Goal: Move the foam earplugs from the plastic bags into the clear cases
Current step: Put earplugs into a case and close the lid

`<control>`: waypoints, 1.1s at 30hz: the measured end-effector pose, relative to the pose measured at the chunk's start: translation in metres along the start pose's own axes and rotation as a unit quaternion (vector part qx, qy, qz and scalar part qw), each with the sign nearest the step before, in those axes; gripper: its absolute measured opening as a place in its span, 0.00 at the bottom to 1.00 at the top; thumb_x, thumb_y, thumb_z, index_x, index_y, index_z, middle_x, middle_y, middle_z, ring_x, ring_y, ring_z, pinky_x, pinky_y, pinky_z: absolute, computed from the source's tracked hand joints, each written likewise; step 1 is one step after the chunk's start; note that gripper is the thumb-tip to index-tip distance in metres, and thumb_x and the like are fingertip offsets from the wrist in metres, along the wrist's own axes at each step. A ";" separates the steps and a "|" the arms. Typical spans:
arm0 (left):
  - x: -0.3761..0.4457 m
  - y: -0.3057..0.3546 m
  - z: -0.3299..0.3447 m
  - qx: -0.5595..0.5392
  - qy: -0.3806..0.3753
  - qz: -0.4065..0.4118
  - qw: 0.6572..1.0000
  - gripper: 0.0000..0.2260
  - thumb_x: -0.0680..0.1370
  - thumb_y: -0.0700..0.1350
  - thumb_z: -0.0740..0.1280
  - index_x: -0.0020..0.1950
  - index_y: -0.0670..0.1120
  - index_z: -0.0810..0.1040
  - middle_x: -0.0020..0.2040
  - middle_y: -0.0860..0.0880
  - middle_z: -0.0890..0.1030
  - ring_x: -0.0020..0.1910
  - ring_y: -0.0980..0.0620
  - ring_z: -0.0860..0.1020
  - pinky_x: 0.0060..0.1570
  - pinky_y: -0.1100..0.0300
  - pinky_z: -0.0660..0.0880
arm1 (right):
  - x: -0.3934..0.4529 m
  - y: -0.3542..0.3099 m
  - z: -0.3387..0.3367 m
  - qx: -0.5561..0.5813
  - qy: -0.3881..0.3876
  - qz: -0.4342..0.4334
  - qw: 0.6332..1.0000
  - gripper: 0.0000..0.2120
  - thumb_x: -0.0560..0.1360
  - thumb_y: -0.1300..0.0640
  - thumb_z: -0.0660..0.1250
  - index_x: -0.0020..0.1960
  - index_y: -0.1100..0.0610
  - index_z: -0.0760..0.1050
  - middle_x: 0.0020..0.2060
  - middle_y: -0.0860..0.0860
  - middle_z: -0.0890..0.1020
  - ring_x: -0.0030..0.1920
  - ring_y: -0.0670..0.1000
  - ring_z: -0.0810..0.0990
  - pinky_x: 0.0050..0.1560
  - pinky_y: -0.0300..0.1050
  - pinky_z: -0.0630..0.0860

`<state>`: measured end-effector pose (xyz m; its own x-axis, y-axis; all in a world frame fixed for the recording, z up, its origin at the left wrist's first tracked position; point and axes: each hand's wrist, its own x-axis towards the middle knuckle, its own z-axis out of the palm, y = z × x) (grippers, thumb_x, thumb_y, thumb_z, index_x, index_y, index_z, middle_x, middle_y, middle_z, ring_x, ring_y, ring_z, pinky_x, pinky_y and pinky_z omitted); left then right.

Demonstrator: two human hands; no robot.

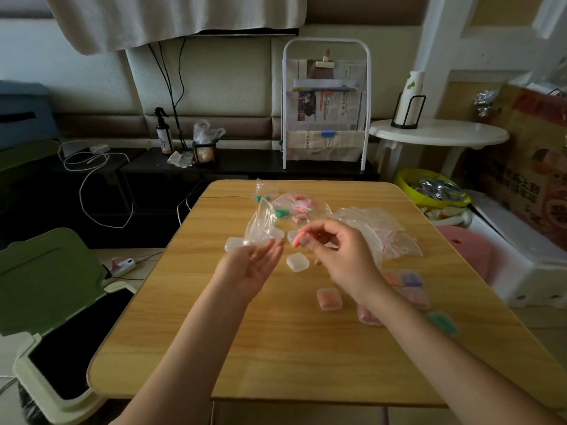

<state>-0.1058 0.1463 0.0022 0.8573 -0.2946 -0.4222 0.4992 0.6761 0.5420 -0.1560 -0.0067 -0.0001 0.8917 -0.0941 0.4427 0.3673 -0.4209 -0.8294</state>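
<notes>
Pink foam earplug (297, 240) sits pinched at the fingertips of the right hand (340, 256), held above the wooden table (276, 348). Left hand (254, 265) is palm-up with fingers spread; a clear plastic bag (260, 223) rests against the fingertips. I cannot tell whether any finger actually clamps it.

Task items: more bagged earplugs, green (280, 213) and pink (299, 205), lie toward the far edge. An empty clear case (297, 261) lies shut between the two hands; another (234, 243) is just beside the left fingertips. Filled cases (329, 299) cluster under and beside the right forearm. Emptied bags (380, 231) are heaped to the right.

Risks, judged:
- Earplug is small and springy; a loose pinch could let it drop and roll, possibly off the table.
- Bag looks barely supported; it may slide off the open left palm.
- Nearest case appears closed, so it needs opening while the right hand is occupied. Fumble likely unless the left hand frees up first.
- Right forearm hangs over the filled cases; a sweep back could knock them toward the right edge.

Room: near half of the table is bare, good for working. An open green bin (52, 302) stands below the left edge, so anything dropped that side may land in it.
</notes>
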 end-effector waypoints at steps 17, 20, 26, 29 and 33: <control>0.011 -0.026 0.011 0.080 0.081 -0.010 0.993 0.13 0.79 0.35 0.60 0.35 0.41 0.67 0.19 0.49 0.64 0.25 0.55 0.64 0.24 0.66 0.69 | -0.007 0.002 0.016 -0.118 0.006 -0.061 0.991 0.24 0.74 0.63 0.70 0.66 0.47 0.69 0.43 0.46 0.75 0.39 0.44 0.75 0.41 0.30 0.73; 0.014 -0.028 0.010 0.171 0.079 0.024 0.982 0.12 0.78 0.36 0.62 0.34 0.41 0.68 0.23 0.50 0.64 0.24 0.55 0.63 0.19 0.69 0.65 | -0.004 0.002 0.015 -0.106 0.016 -0.065 0.992 0.29 0.75 0.64 0.68 0.70 0.43 0.65 0.43 0.48 0.75 0.38 0.45 0.76 0.40 0.31 0.75; 0.011 -0.026 0.011 0.224 0.058 0.061 0.971 0.07 0.78 0.38 0.61 0.40 0.44 0.71 0.29 0.51 0.64 0.19 0.58 0.62 0.20 0.67 0.62 | -0.002 0.015 0.008 -0.165 0.042 -0.030 0.985 0.10 0.74 0.64 0.69 0.50 0.51 0.73 0.39 0.47 0.77 0.35 0.44 0.76 0.37 0.41 0.76; 0.011 -0.024 0.010 0.228 0.056 0.063 0.970 0.07 0.79 0.39 0.61 0.41 0.44 0.71 0.29 0.51 0.64 0.20 0.58 0.62 0.19 0.67 0.62 | -0.001 0.018 0.003 -0.162 0.050 -0.029 0.985 0.07 0.74 0.64 0.68 0.46 0.54 0.74 0.37 0.44 0.77 0.35 0.45 0.77 0.36 0.45 0.77; 0.013 -0.022 0.008 0.208 0.061 0.059 0.974 0.07 0.80 0.41 0.61 0.42 0.45 0.71 0.30 0.51 0.65 0.23 0.57 0.63 0.19 0.67 0.62 | -0.001 0.022 0.000 -0.168 0.062 -0.023 0.984 0.07 0.74 0.65 0.68 0.44 0.54 0.75 0.35 0.43 0.77 0.32 0.46 0.77 0.31 0.44 0.76</control>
<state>-0.1042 0.1219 -0.0090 0.9033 -0.1313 -0.4085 0.4273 0.3610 0.8289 -0.1488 -0.0164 -0.0190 0.8298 -0.1679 0.5321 0.2802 -0.6993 -0.6576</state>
